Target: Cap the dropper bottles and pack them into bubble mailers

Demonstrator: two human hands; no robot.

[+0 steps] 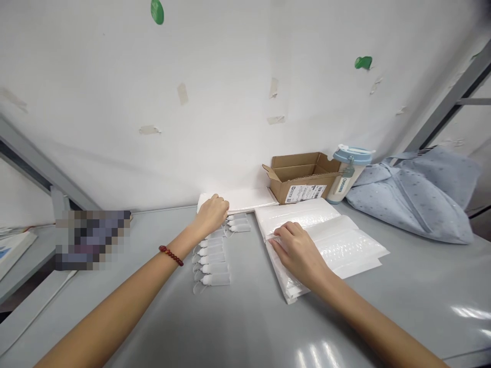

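My left hand [213, 212] is closed at the back of the table, over the far end of a row of small translucent dropper bottles [217, 279] with white caps and thin loops. Its curled fingers hide whatever they may hold. Just beyond it lies a flat white pack [251, 198] against the wall. On the right, my right hand [299, 253] rests on a pile of white bubble mailers [341, 245]. Its thumb and fingers are closed at the left edge of the upper mailer.
Behind the mailers stands an open cardboard box [307, 179] with a label. A white tumbler with a blue lid [351, 171] is beside it. Light blue patterned cloth [414, 199] lies at the right. A blurred dark item [92, 240] and a white cable [42, 309] are at the left.
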